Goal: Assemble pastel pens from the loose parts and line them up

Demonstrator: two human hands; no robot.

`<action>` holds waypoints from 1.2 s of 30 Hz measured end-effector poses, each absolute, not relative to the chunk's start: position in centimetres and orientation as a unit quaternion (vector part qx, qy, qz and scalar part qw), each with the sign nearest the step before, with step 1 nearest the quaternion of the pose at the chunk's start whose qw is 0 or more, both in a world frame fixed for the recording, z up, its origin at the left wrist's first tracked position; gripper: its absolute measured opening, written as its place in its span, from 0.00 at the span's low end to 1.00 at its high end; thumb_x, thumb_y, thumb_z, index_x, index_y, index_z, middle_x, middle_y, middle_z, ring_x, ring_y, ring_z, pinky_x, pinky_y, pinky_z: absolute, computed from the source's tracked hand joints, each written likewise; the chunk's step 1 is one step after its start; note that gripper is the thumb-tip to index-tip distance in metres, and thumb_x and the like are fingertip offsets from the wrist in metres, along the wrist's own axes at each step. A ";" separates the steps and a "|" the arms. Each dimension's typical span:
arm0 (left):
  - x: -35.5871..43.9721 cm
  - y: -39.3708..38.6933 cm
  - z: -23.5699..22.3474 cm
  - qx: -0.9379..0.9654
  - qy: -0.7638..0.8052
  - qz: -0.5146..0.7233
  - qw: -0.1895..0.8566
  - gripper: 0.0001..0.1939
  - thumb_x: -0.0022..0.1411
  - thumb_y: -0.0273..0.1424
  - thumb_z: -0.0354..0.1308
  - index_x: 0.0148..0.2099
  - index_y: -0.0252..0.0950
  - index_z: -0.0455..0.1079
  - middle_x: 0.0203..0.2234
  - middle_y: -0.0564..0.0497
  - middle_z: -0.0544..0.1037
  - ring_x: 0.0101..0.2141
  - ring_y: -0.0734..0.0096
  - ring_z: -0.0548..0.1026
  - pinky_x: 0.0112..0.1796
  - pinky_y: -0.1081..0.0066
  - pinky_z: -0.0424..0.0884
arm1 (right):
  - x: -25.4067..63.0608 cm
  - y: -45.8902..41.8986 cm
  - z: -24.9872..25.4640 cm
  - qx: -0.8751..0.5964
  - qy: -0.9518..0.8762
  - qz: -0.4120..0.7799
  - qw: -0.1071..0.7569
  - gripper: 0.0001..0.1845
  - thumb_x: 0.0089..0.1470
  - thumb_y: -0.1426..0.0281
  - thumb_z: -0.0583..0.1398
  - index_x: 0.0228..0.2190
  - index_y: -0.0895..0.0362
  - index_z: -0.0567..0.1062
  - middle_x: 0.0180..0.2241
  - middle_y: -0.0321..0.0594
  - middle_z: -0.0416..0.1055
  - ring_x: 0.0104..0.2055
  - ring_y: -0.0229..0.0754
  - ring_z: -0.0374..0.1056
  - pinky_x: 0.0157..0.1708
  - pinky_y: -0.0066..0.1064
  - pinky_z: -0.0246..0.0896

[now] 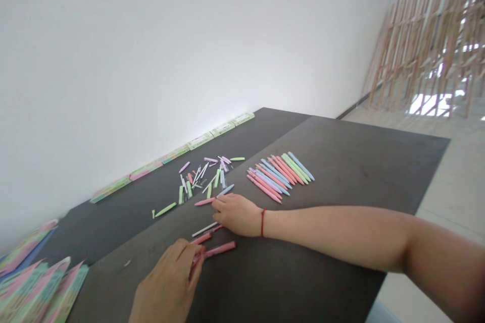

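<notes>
My left hand (170, 275) is closed around a pink pen barrel (223, 249), whose end sticks out to the right. A second pink-red barrel (202, 237) lies just beyond those fingertips. My right hand (238, 214), with a red cord at the wrist, is held low over the table with its fingers curled down. Whatever those fingertips grip is hidden. Close by them are a pink tapered pen part (205, 202), a blue tapered part (226, 191) and a white refill (204, 229).
Assembled pastel pens (280, 174) lie in a slanted row right of centre on the dark table (359, 161). Loose pen parts (189, 189) are scattered behind my hands. Flat boxes (200, 140) line the wall; more printed packs (45, 287) stand at lower left.
</notes>
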State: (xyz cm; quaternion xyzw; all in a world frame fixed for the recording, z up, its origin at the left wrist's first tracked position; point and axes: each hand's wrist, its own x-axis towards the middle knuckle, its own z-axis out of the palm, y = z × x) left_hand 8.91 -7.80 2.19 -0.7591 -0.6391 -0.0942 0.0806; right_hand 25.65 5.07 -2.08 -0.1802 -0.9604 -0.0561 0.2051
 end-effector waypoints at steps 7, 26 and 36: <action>9.1 -7.0 1.8 -0.760 -0.644 -0.091 -0.021 0.15 0.60 0.37 0.47 0.41 0.43 0.74 0.26 0.52 0.72 0.27 0.69 0.74 0.28 0.74 0.68 | 23.9 4.1 -1.5 -0.153 -0.969 -0.076 0.175 0.12 0.59 0.74 0.50 0.33 0.62 0.73 0.37 0.47 0.68 0.39 0.46 0.64 0.34 0.37 0.62; 5.7 -5.5 1.3 -0.685 -0.701 -0.198 -0.009 0.15 0.64 0.38 0.41 0.35 0.40 0.67 0.32 0.50 0.77 0.35 0.63 0.75 0.35 0.66 0.68 | 21.3 5.6 1.4 -0.309 -0.948 0.048 0.057 0.08 0.51 0.72 0.58 0.33 0.59 0.75 0.33 0.46 0.76 0.37 0.48 0.73 0.33 0.36 0.67; 5.5 -5.5 0.4 -0.615 -0.669 -0.391 -0.145 0.16 0.63 0.43 0.44 0.39 0.39 0.69 0.39 0.49 0.78 0.40 0.63 0.76 0.43 0.65 0.69 | 22.5 7.1 1.0 -0.329 -0.941 0.054 0.061 0.09 0.51 0.74 0.57 0.35 0.60 0.76 0.34 0.50 0.75 0.39 0.49 0.72 0.35 0.34 0.65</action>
